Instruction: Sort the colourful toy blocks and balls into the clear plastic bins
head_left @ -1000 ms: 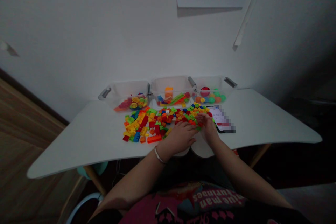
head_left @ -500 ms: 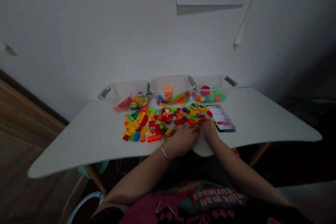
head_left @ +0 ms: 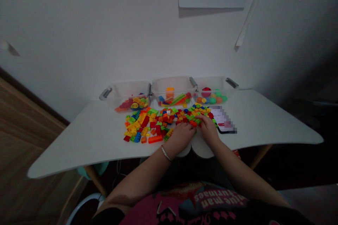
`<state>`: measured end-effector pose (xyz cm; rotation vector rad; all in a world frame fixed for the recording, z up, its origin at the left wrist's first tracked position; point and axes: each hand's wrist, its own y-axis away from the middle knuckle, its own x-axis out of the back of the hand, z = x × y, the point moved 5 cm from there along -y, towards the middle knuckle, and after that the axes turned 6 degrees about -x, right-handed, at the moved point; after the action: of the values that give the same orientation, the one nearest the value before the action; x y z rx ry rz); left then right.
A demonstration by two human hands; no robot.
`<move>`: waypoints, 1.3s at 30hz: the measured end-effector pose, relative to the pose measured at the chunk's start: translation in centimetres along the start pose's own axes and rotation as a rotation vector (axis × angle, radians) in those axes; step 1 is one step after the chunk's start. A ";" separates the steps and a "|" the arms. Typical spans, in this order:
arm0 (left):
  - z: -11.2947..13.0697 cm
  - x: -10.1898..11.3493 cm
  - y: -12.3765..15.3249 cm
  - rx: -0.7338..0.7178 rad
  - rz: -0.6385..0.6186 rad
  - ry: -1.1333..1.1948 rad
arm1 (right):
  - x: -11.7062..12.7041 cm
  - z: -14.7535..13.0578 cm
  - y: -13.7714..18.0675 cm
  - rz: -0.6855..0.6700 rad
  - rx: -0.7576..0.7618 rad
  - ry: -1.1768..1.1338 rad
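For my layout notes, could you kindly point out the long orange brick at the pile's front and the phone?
Long orange brick [head_left: 155,139]: head view, near its middle.
Phone [head_left: 220,119]: head view, on its screen.

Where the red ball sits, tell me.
In the head view, the red ball sits in the rightmost clear plastic bin, next to green and orange balls, beyond the right hand.

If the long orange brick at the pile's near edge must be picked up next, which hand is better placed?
Probably the left hand: it is nearer to the long orange brick. The right hand is farther off, past the left.
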<state>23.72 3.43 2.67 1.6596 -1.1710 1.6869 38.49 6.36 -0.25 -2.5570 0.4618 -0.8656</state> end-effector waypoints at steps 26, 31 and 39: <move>-12.1 8.4 4.7 0.449 0.579 0.399 | -0.3 -0.6 0.2 -0.041 -0.065 0.055; -18.2 11.4 8.5 0.675 0.969 0.338 | -0.6 -0.5 0.2 -0.044 -0.048 0.075; -23.7 11.1 9.1 0.706 0.863 0.236 | -0.7 -0.6 0.2 -0.071 -0.037 0.085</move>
<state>1.89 16.19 13.93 1.2694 -1.3597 3.0153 37.58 6.35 -0.25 -2.5918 0.4186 -1.0034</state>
